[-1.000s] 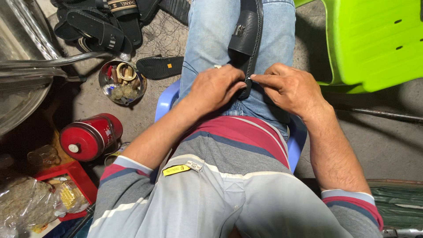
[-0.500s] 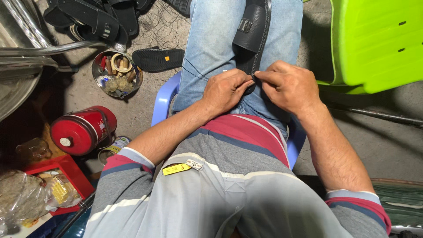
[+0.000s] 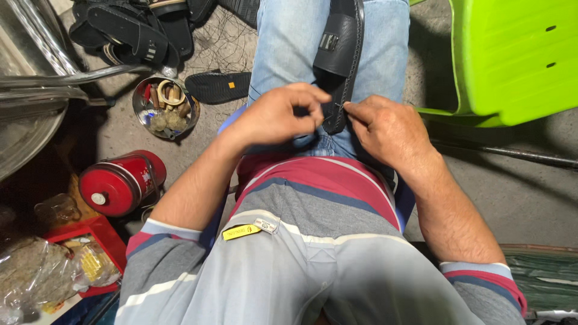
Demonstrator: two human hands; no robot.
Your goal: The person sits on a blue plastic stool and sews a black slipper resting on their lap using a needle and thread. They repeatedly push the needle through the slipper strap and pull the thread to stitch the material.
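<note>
While a red canister [image 3: 117, 183] lies on the floor at far left below a round tin of odds and ends [image 3: 164, 107], the left hand [image 3: 277, 114] is curled, fingertips pinched together, just beside the black sandal [image 3: 340, 57] on the lap. The right hand [image 3: 385, 126] pinches the sandal's lower edge. A green chair [image 3: 512, 57] stands rightmost.

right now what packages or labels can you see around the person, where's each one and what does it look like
Small yellow tab label: on the grey striped shirt near the chest, a narrow strip beside a little grey tag.
Round red metal canister: on the floor at left, lying on its side, white band, pale cap.
Clear crinkled plastic bags: bottom left, yellow and brown contents inside.
Flat red box: under the bags, rectangular.
</note>
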